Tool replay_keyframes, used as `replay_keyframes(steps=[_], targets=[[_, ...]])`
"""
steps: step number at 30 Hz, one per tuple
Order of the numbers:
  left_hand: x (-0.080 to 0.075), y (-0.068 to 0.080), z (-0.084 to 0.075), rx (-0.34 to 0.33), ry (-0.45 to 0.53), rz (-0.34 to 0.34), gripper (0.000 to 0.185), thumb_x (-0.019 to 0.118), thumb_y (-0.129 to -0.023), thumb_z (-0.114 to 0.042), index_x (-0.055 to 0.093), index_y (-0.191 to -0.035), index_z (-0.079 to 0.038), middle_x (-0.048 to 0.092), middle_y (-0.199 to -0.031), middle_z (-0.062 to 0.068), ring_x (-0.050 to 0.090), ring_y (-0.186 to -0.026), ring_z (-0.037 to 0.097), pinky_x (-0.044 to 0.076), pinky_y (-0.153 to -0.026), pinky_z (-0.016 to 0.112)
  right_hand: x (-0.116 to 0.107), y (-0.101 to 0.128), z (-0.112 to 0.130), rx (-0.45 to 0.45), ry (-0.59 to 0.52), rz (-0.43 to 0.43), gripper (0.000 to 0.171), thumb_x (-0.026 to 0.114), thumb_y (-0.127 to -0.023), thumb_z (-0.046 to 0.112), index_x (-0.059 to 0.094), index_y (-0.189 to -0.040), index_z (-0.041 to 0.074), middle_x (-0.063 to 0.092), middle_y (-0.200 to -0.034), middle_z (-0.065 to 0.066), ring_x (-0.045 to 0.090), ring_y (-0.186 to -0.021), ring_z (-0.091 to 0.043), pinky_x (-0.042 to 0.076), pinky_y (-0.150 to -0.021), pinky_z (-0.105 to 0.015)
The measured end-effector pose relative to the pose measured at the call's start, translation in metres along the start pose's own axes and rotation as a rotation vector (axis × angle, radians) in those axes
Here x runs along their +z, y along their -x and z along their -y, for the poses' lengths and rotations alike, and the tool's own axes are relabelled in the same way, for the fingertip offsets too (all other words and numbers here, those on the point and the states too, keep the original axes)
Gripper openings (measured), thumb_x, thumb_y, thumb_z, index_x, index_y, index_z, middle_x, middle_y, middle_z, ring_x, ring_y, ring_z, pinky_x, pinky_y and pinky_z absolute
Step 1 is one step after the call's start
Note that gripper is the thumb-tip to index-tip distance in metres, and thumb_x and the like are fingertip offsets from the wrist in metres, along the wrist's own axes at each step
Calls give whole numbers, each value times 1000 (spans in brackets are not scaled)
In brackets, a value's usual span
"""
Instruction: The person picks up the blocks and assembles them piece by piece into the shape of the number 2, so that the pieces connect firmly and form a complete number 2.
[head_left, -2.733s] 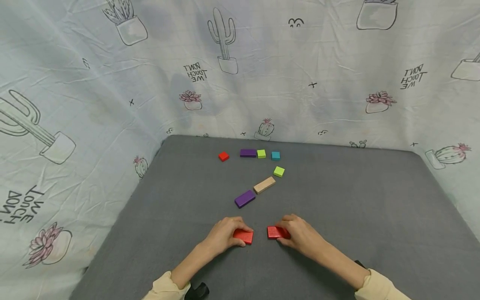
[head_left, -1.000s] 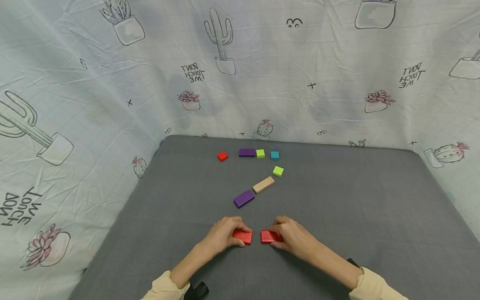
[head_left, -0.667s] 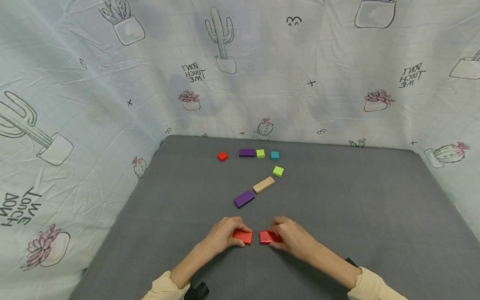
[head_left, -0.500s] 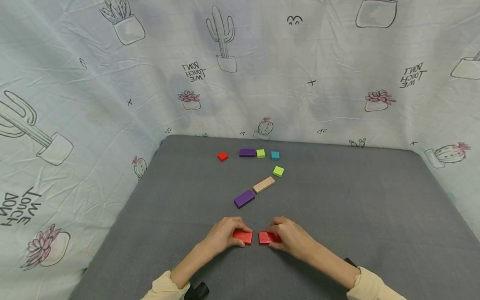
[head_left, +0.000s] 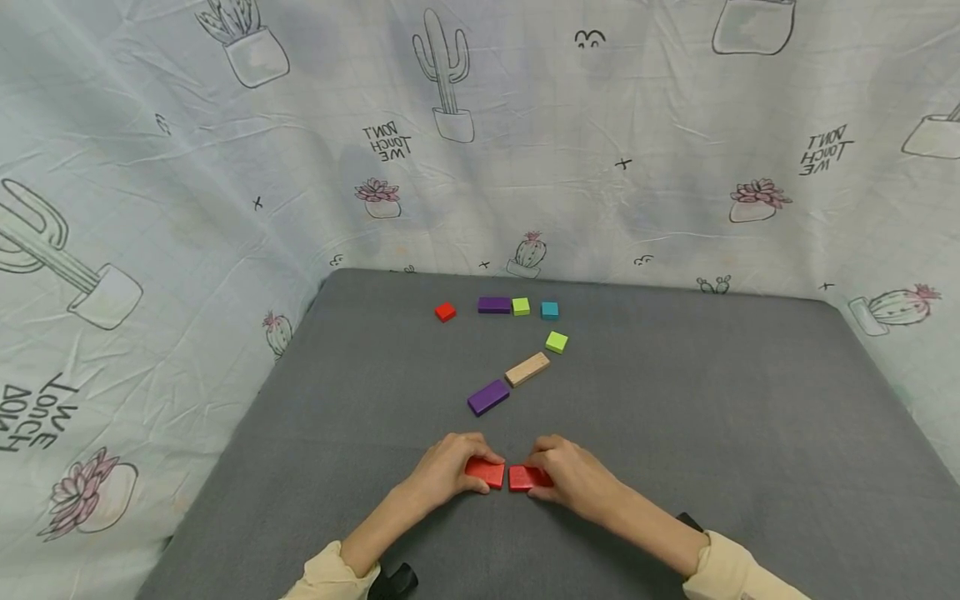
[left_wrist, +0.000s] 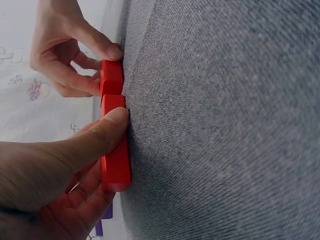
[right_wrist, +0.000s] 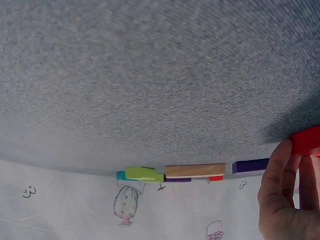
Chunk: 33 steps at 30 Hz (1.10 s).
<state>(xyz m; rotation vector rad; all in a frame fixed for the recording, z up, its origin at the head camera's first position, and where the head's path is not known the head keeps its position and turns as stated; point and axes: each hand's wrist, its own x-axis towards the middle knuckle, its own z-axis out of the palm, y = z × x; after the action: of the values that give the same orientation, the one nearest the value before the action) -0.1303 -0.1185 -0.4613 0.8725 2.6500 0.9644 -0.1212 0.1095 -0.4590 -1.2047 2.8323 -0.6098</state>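
Left hand (head_left: pixel 444 467) pinches the left red block (head_left: pixel 486 472) by its long edges, thumb on the near side; right hand (head_left: pixel 572 473) pinches the right red block (head_left: pixel 527 477) likewise. Both blocks lie flat on the grey table (head_left: pixel 675 400) at 6 o'clock, short ends touching or nearly so; the wrist view shows no clear gap. Purple block (head_left: pixel 489 397) and wooden block (head_left: pixel 527 368) sit toward 12 o'clock. Judgement: blocks look rigid, light and smooth-painted, so they should slide easily on the cloth; best held across the long sides, low and near the middle.
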Motion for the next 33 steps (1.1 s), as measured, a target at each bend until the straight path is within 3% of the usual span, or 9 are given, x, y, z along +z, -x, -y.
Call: replay_keyframes(steps=[11, 19, 28, 33], targets=[[-1, 0, 0, -2, -1, 4, 34, 84, -67, -13, 76, -100, -9, 66, -87, -3, 55, -75, 6, 43, -63, 19, 3, -3, 4, -16, 2, -6, 22, 85, -72, 21, 74, -88, 9, 63, -87, 0, 59, -80, -12, 53, -65, -25], [-2, 0, 3, -7, -9, 4, 34, 85, -67, -13, 77, -100, -10, 66, -88, -4, 56, -77, 6, 44, -64, 19, -2, -11, 5, -35, -5, 48, 22, 85, -72, 20, 74, -87, 9, 62, -83, 1, 54, -73, -6, 50, -62, -23], [-1, 0, 1, -15, -39, 7, 35, 85, -66, -15, 77, -100, -10, 66, -89, -5, 57, -78, 6, 45, -66, 20, -3, -15, 0, -53, -138, 60, 39, 88, -65, 22, 73, -95, 2, 65, -87, -4, 59, -76, -9, 49, -64, -18], [-1, 0, 0, -20, -40, 6, 35, 85, -66, -15, 77, -100, -11, 66, -88, -5, 57, -78, 6, 45, -66, 20, -2, -16, 0, -71, -160, 73, 36, 87, -67, 19, 73, -96, 2, 66, -88, -4, 60, -78, -8, 49, -65, -17]])
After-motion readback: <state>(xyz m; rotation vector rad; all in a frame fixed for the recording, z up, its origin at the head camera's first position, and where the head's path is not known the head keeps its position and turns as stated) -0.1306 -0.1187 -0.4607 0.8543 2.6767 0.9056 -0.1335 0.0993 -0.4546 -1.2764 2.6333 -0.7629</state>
